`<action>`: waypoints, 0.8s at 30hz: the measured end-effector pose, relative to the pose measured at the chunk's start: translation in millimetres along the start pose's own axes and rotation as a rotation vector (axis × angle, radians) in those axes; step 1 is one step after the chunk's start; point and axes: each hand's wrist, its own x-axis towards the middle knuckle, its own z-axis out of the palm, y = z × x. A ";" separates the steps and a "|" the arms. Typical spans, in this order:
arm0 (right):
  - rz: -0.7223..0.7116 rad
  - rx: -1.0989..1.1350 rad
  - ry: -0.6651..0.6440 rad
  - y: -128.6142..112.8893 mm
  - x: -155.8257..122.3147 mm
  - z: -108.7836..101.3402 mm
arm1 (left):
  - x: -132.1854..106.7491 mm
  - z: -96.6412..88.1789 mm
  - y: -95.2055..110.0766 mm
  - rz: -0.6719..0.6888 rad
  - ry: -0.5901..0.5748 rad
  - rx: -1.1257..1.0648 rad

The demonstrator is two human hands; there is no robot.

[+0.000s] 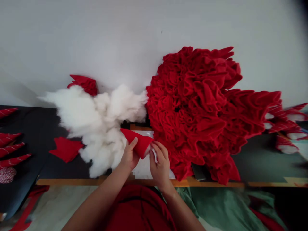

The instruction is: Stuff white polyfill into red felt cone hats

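A red felt cone (138, 144) sits btw the person's two hands, just above the desk, tip pointing up-left & wide end toward the right hand. The left grip (130, 155) is closed narrow on its side, thumb lying across the felt, while the right grip (160, 163) is curled at the open end, fingertips (154, 150) against the rim. Something pale shows in that mouth, prob stuffing, tho the fingers hide most of it. Under the hands is a whitish sheet (144, 168), maybe plastic, on the dark desk (57, 166) w/ its orange-brown wooden edge. Just left of the left hand is a big fluffy mass of white fibre fill (101, 128). A crumpled red felt piece (84, 84) pokes out behind it & a flat red felt cutout (66, 149) lies beside it. Right next to the right hand rises a huge heap of ruffled red felt pieces (192, 109). Far left, red cones w/ white stripes (9, 149) lie in a loose row near a ball of red-and-white twine (7, 175). Far right, similar striped cones (286, 144) have white filling packed into their open ends. Below the desk edge are the person's red top (139, 208) & a green cloth (223, 208).
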 end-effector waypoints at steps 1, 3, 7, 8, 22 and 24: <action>-0.037 0.013 0.008 -2.2 0.7 -1.9 | 0.5 -1.0 1.2 -0.011 0.003 -0.015; -0.130 0.045 -0.025 -6.5 1.8 -3.3 | 0.6 -3.1 3.4 -0.030 -0.010 -0.036; -0.217 0.024 -0.213 -11.0 4.5 2.3 | -2.7 -5.6 7.4 -0.027 -0.096 -0.004; -0.217 -0.002 -0.247 -11.6 5.1 3.9 | -3.8 -5.9 8.2 -0.016 -0.117 0.015; -0.048 0.189 -0.258 -19.4 7.9 6.0 | -8.0 -6.9 5.2 -0.010 -0.178 0.072; 0.108 0.259 -0.203 -19.7 9.2 5.9 | -9.6 -5.7 3.8 -0.018 -0.174 0.084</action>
